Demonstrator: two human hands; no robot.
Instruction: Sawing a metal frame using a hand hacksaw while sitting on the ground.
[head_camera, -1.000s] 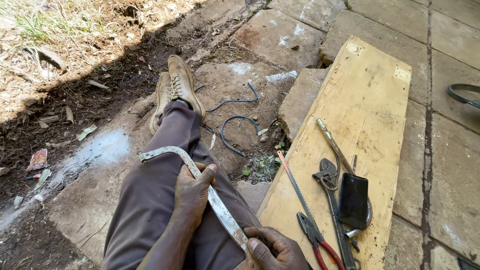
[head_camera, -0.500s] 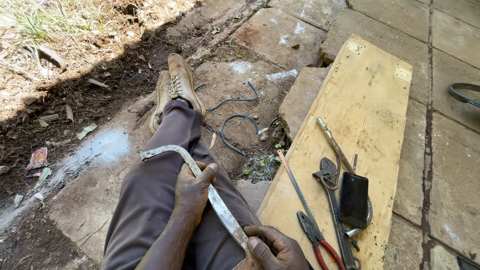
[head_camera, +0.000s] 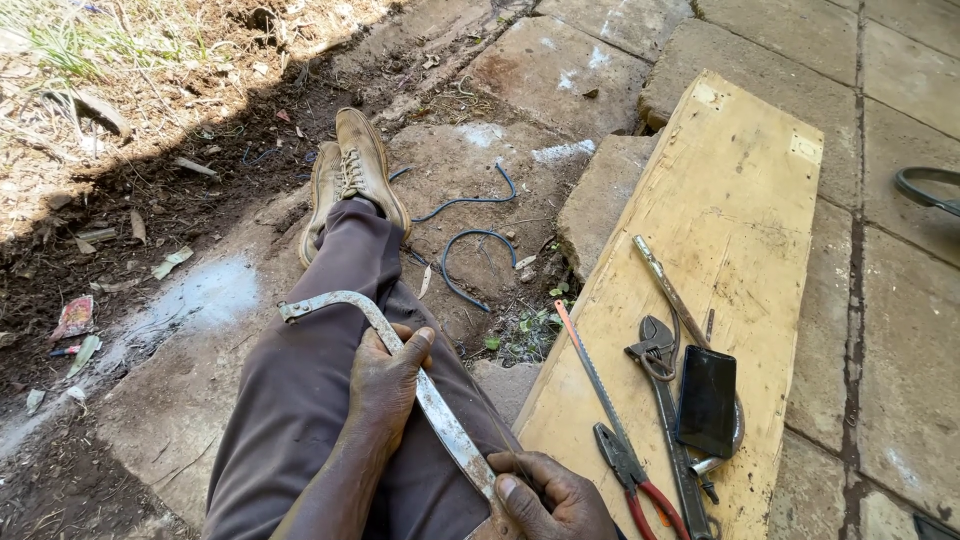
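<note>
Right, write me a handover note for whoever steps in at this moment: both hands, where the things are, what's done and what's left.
Left hand: pressed flat over the middle of the curved metal bar, pinning it on the lap.
Right hand: gripping the bar's near end at the bottom edge of the view.
The bar's far hooked end sticks out past the left thigh, unsupported.
Wooden board on the right holds red-handled pliers, a thin saw blade, a wrench and a dark phone.
Done: the bar is held steady in both hands.
Left: no tool has been picked up; all lie on the board.
</note>
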